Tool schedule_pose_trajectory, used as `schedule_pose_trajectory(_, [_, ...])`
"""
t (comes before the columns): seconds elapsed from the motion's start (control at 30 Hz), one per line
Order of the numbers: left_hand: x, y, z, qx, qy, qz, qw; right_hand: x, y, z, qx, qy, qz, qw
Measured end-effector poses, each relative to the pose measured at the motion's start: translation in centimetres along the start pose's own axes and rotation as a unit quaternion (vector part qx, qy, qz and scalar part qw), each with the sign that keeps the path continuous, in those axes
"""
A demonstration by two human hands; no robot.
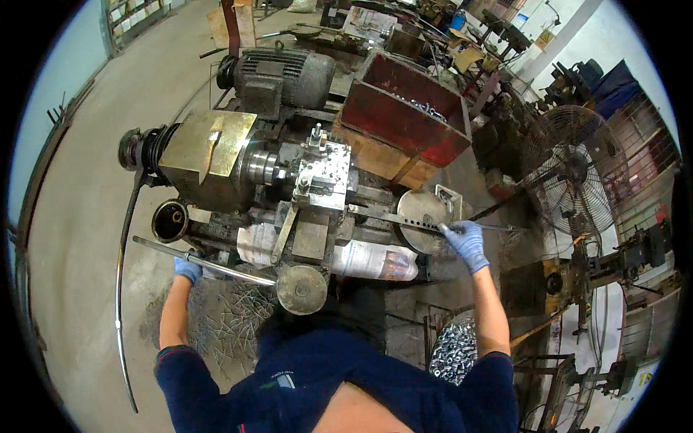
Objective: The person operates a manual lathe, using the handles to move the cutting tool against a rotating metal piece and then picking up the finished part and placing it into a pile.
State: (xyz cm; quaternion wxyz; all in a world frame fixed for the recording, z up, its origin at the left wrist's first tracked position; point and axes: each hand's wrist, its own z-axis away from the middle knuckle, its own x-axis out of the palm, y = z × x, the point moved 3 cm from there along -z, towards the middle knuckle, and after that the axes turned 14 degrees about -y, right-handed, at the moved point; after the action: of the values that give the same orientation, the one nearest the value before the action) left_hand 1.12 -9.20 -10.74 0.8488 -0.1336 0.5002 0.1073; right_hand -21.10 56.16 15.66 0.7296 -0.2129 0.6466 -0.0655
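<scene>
My right hand (468, 245), in a blue glove, is closed on the end of a flat metal lever with a row of holes (404, 219). That lever runs left to the bright steel fixture block (323, 175) of a lathe-like machine. Facing the block is a round spindle chuck (261, 167). My left hand (188, 270), gloved the same way, is at the machine's front left, right beside a long metal rod (231, 272). Its fingers are hidden behind the rod and machine parts, so what they hold does not show. A round metal disc (302, 290) sits by the rod's right end.
Behind the fixture stands a red metal bin (404, 108) with small metal parts. An electric motor (281, 76) is at the back. A container of shiny metal pieces (455, 352) stands low right. Pins litter the floor (234, 317). A large caged fan (575, 169) is at right.
</scene>
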Motion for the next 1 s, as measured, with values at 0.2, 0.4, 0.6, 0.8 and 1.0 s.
schedule_pose_trajectory(0.2, [-2.3, -1.6, 3.3, -0.077, -0.005, 0.109, 0.991, -1.7, 12.8, -2.8, 0.094, -0.019, 0.176, 0.98])
schedule_pose_trajectory(0.4, [-4.6, -8.1, 5.5, -0.104, 0.091, 0.37, 0.919, 0.0, 21.0, -5.8, 0.151, -0.125, 0.331, 0.923])
schedule_pose_trajectory(0.6, [-5.3, -10.0, 9.8, -0.155, 0.251, 0.668, 0.683, -1.4, 23.2, -2.5, 0.282, -0.126, 0.262, 0.914])
schedule_pose_trajectory(0.8, [-5.3, -7.6, 5.8, -0.238, 0.332, 0.708, 0.576, -1.3, 34.0, 13.1, 0.378, -0.074, 0.271, 0.882])
schedule_pose_trajectory(1.0, [-7.3, -3.2, 4.7, -0.256, 0.369, 0.725, 0.522, 1.4, 36.8, 31.4, 0.467, -0.008, 0.156, 0.87])
